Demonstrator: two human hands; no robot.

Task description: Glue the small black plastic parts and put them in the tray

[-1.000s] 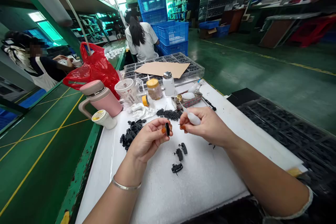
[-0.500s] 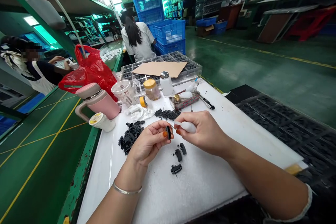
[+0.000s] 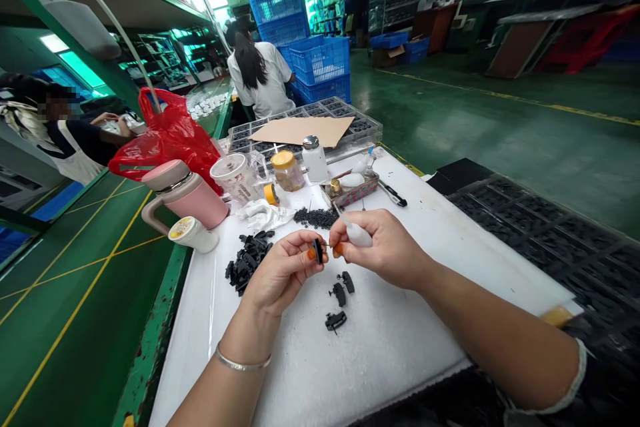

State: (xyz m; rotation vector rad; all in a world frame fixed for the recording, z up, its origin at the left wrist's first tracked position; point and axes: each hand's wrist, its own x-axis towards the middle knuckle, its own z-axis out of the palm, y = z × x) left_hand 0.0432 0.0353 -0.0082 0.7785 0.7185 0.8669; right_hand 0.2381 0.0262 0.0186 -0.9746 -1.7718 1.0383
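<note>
My left hand (image 3: 287, 269) pinches a small black part (image 3: 317, 251) upright above the white board. Close on its right, my right hand (image 3: 383, 247) is closed round a white squeeze bottle (image 3: 359, 235) with a thin tip, its thumb and forefinger pinched beside the black part. Something thin and dark shows between the fingertips of both hands, too small to make out. Below the hands lie three black parts (image 3: 335, 321) on the board. A pile of black parts (image 3: 249, 258) is left of my left hand, and a heap of tiny black pieces (image 3: 316, 217) sits beyond the hands.
A pink mug (image 3: 193, 197), a white-lidded jar (image 3: 193, 234), a yellow-lidded jar (image 3: 287, 171) and a white bottle (image 3: 315, 160) stand at the back left. A small box (image 3: 356, 192) and a black cutter (image 3: 393, 194) lie behind my right hand. Two people sit beyond.
The white bottle in my right hand has tilted, its tip now pointing up and away from the black part. My right fingertips have come down near that part.
</note>
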